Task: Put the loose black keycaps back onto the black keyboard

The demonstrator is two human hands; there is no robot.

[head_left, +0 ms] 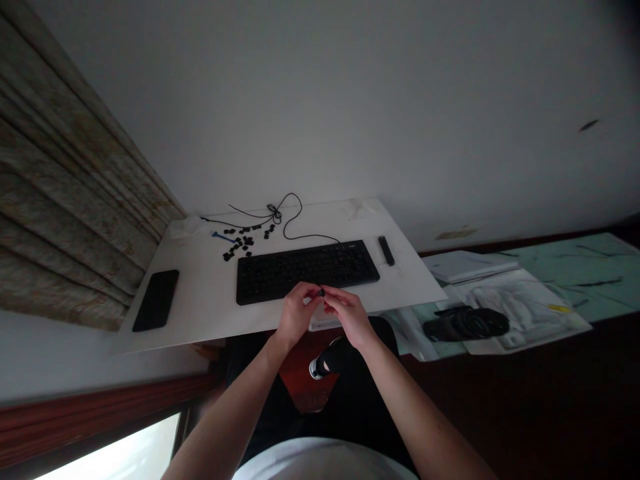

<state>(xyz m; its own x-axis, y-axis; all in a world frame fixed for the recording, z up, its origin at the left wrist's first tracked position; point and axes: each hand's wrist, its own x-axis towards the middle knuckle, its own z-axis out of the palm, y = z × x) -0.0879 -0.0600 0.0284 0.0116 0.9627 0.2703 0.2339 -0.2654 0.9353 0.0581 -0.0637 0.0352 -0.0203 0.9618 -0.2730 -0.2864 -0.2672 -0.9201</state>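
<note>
Over the front edge of the white desk, my left hand (299,312) and my right hand (352,315) meet with their fingertips together. Pinched between both is a small black keycap (321,292), mostly covered by the fingers. Just beyond them a black keyboard (307,267) lies at a slight slant, its cable running off the back. Several loose black keycaps (245,241) are scattered to its upper left. Among them rests a slim blue tool (223,237); its exact kind is too small to tell.
A black phone-like slab (156,300) lies at the desk's left side. Right of the keyboard is a short black stick-like object (386,251). The coiled cable (274,212) sits near the wall. On a lower surface at right are a black camera-like object (465,324) and a white box (470,265).
</note>
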